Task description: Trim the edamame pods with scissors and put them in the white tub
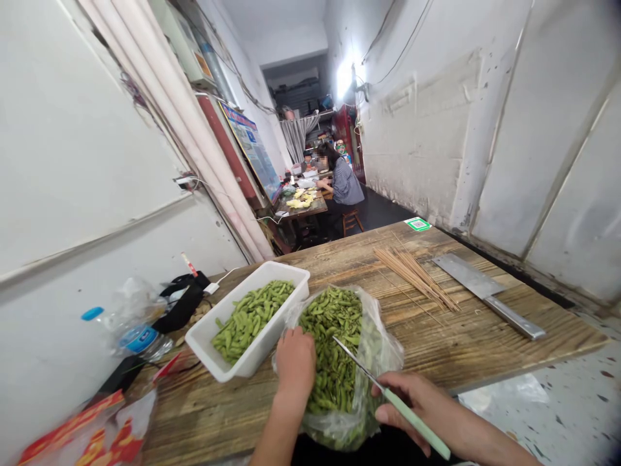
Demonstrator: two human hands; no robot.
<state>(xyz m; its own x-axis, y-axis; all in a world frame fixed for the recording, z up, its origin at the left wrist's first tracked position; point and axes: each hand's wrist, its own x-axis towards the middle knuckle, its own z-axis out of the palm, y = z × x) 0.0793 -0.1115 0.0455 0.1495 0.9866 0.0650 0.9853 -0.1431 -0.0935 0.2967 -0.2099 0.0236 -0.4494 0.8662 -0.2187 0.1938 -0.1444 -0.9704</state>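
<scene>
My left hand (295,364) reaches into a clear plastic bag (383,353) full of green edamame pods (334,336), fingers curled down among them; what they grip is hidden. My right hand (421,404) is closed on a pale green handle of scissors (388,395), whose thin metal blades point up-left over the bag. A white rectangular tub (291,275) partly filled with more pods stands just left of the bag.
On the wooden table (466,343) lie a bundle of bamboo skewers (414,275) and a cleaver (488,293) at right. A water bottle (129,333), black cables and red packaging sit at left. A person sits at another table far down the corridor.
</scene>
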